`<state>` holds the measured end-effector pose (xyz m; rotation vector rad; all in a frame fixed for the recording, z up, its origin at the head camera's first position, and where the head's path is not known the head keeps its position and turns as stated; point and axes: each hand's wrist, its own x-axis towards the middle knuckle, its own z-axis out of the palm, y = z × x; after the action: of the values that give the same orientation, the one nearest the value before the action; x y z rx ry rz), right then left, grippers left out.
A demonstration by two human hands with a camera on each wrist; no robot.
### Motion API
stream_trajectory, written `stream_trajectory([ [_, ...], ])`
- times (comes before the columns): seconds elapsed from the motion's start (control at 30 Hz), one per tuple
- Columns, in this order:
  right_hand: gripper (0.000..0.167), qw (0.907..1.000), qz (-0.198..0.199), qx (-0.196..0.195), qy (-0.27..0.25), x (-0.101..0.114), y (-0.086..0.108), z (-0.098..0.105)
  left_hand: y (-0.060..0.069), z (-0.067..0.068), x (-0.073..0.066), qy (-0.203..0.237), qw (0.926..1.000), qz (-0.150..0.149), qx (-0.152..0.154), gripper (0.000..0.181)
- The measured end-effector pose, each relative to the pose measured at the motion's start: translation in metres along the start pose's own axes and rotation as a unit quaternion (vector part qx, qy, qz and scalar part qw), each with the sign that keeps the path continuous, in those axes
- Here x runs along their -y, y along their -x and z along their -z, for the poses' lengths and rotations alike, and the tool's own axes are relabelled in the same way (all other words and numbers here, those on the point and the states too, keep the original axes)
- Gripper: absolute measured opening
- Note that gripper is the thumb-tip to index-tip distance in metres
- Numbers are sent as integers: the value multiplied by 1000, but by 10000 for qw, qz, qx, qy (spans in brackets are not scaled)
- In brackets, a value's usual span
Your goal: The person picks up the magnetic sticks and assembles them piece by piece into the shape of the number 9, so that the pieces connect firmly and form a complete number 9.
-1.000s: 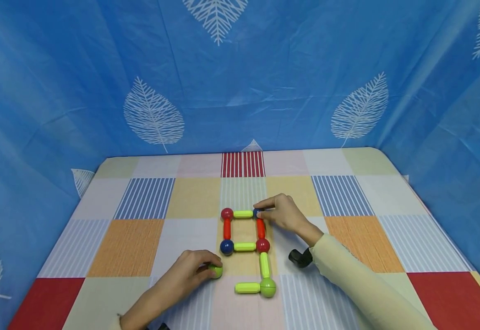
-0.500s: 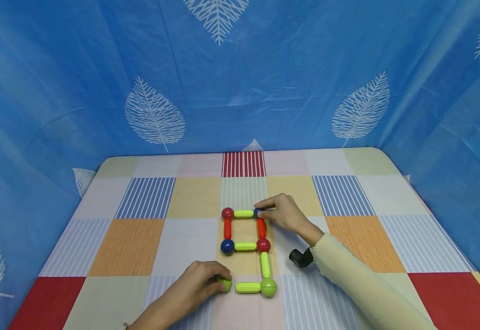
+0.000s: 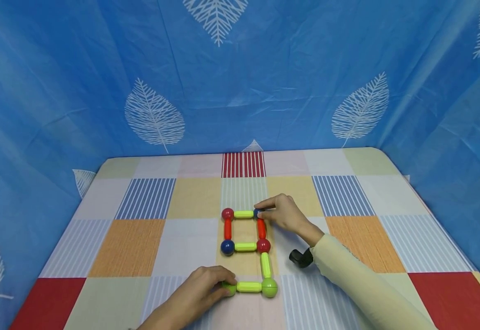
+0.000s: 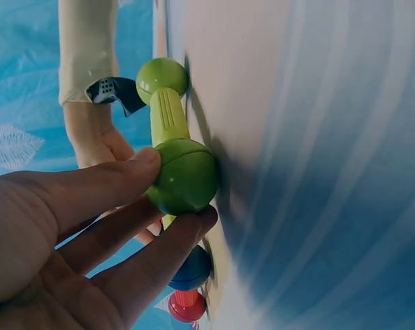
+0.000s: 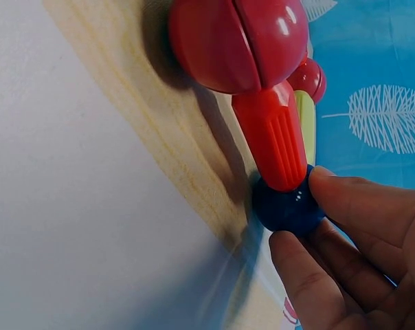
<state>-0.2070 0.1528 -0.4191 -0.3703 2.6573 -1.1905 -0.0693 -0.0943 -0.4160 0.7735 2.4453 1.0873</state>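
Observation:
My left hand (image 3: 200, 293) pinches a green ball (image 4: 187, 177) between thumb and fingers. That ball touches the left end of a yellow-green rod (image 3: 249, 287), whose right end meets another green ball (image 3: 269, 288). A second yellow-green rod (image 3: 266, 266) runs from there up to a red ball (image 3: 263, 246). Above it, balls and rods form a closed square, with a dark blue ball (image 3: 227, 247) and a red ball (image 3: 227, 214) on its left side. At the far right corner my right hand (image 3: 285, 214) pinches a blue ball (image 5: 290, 206) joined to a red rod (image 5: 273, 137).
A patchwork cloth (image 3: 133, 247) covers the table. Blue sheeting with white leaf prints (image 3: 240, 91) hangs behind it and along both sides. A black wrist camera (image 3: 301, 258) sits below the right forearm.
My left hand has moved right and slightly nearer with the green ball, from apart to touching the free end of the lower rod. The right hand has stayed in place.

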Motion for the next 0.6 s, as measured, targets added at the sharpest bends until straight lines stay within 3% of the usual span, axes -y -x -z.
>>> stream_trajectory([
  [0.17,21,10000,5,-10,50,1,0,0,1,0,-2,-213,9997,-121,-9,13],
  [0.4,20,9999,-6,-19,129,2,1,-1,2,0,-3,-571,9983,-10,63,14],
  [0.6,20,9998,-45,-55,176,2,0,-2,5,-2,-1,-840,9962,-211,-53,21],
])
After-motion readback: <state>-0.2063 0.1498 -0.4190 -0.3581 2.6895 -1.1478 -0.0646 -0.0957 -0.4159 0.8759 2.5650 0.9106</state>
